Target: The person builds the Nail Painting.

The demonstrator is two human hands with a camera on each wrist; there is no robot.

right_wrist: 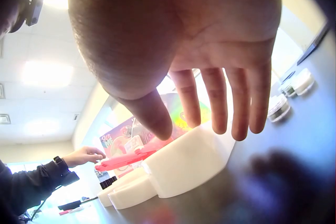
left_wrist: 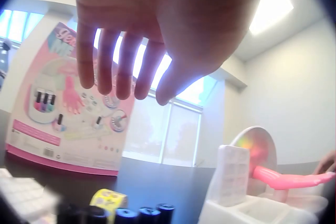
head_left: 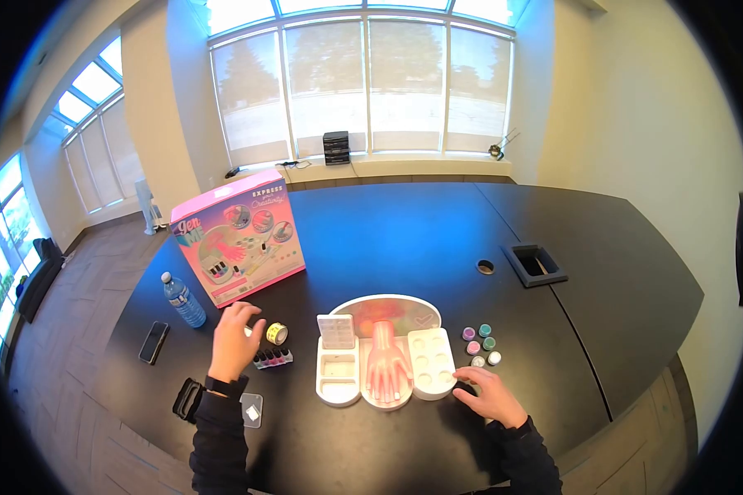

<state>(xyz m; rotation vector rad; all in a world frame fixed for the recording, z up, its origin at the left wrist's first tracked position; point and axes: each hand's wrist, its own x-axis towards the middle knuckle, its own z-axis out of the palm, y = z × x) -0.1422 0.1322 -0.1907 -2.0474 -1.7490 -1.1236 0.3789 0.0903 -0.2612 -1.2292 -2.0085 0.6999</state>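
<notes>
My left hand [head_left: 234,342] hovers with relaxed fingers beside a yellow patterned roll [head_left: 277,333] and a row of dark-capped nail polish bottles [head_left: 274,358]. A white segmented piece [left_wrist: 25,196] lies below it, mostly hidden by the hand in the head view. My right hand [head_left: 497,399] has loosely extended fingers, its fingertips right at the right compartment of a white manicure station [head_left: 338,399]. On the station rests a pink model hand [head_left: 385,363], with a white upright panel [head_left: 336,331] to its left. Several small glitter jars [head_left: 473,347] stand beyond my right hand.
A large pink box [head_left: 239,239] stands at the back left, with a water bottle [head_left: 183,300] and a phone [head_left: 153,342] nearby. A clear bag-like packet [head_left: 252,410] and black case [head_left: 188,400] lie by my left sleeve. The table [head_left: 396,231] has a socket opening [head_left: 534,265].
</notes>
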